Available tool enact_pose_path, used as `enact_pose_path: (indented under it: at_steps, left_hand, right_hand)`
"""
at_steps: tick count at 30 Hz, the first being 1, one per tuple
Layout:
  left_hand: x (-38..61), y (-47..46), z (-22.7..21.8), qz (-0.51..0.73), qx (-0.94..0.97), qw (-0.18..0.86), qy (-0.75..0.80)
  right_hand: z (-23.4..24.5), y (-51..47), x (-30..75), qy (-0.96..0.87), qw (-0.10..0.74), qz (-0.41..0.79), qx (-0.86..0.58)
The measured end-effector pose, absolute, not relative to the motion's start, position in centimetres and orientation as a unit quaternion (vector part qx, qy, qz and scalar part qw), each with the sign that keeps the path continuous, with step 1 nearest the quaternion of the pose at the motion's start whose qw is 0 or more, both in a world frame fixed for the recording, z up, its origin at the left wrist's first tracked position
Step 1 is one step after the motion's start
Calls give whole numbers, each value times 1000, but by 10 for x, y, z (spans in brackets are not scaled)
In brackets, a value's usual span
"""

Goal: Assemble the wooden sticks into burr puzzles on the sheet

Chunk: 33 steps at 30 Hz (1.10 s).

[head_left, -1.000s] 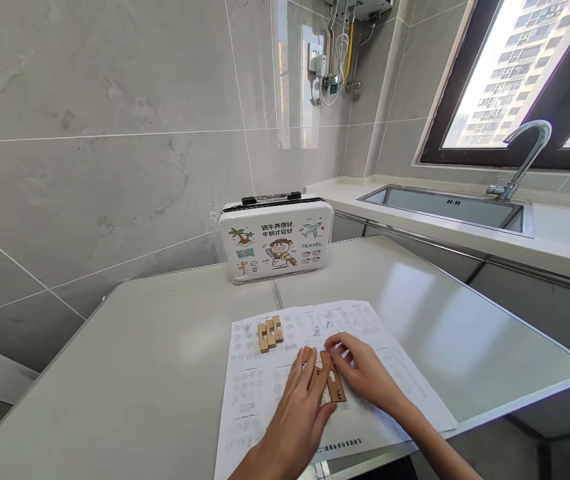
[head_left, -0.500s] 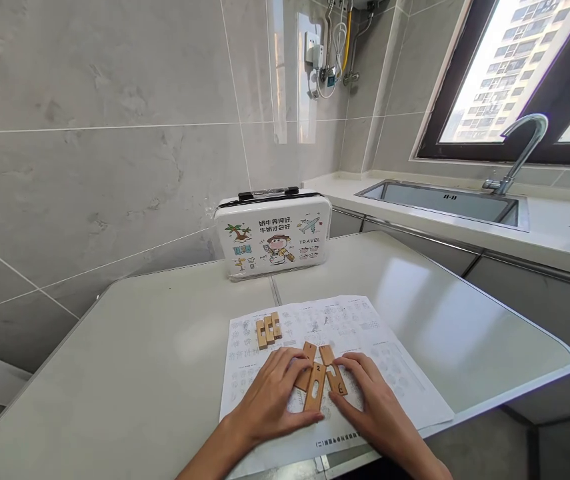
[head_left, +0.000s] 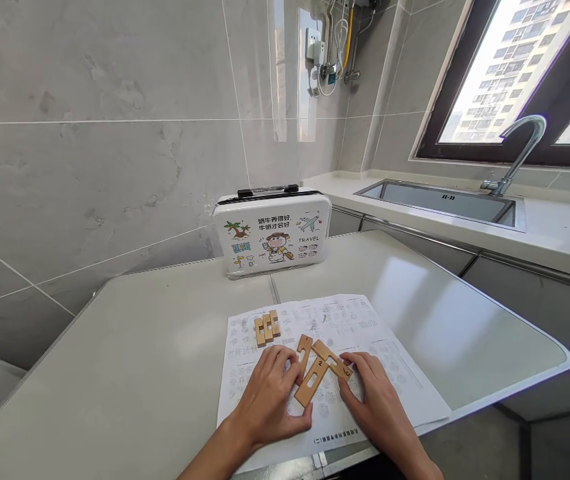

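Note:
Several notched wooden puzzle pieces lie on a printed instruction sheet [head_left: 379, 387]. My right hand [head_left: 377, 393] pinches the end of the piece marked 3 [head_left: 332, 360] between thumb and fingers. A piece marked 2 [head_left: 312, 381], with an oval slot, lies tilted between my hands, its upper end against piece 3. My left hand [head_left: 269, 387] is spread around its lower left side, thumb by its near end and fingertips at the lower part of another notched piece [head_left: 305, 350]. Three more pieces [head_left: 267, 328] stand side by side on the sheet, beyond my left hand.
A white printed carry case [head_left: 275, 237] with a black handle stands at the back of the white folding table [head_left: 139, 353]. To the right is a counter with a sink [head_left: 445, 200] and a faucet [head_left: 525, 147]. A tiled wall rises behind.
Piece 3 has turned, its far end swinging left toward the left piece. Piece 2 has tilted more, its near end moving left. My left thumb has drawn back slightly left.

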<state>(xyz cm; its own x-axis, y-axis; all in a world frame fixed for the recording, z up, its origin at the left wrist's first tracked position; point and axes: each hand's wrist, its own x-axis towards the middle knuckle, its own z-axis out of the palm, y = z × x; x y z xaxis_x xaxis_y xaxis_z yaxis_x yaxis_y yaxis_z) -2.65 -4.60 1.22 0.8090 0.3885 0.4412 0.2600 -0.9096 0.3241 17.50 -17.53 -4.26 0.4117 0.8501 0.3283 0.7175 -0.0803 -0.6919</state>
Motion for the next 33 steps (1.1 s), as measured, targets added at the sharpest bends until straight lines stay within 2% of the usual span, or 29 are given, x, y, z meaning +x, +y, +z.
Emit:
enact_pose_path:
  at_steps: [7, 25, 28, 33]
  left_hand:
    - [-23, -48, 9, 271, 936, 100, 201]
    - [-24, -49, 12, 270, 935, 146, 177]
    - [-24, -49, 12, 284, 920, 184, 199]
    - [-24, -47, 13, 280, 868, 308, 269]
  right_hand:
    - [-42, -176, 175, -518, 413, 67, -746]
    - [-44, -175, 177, -531, 391, 70, -748]
    - [-41, -175, 177, -533, 386, 76, -749]
    - [-35, -176, 174, -536, 399, 89, -739]
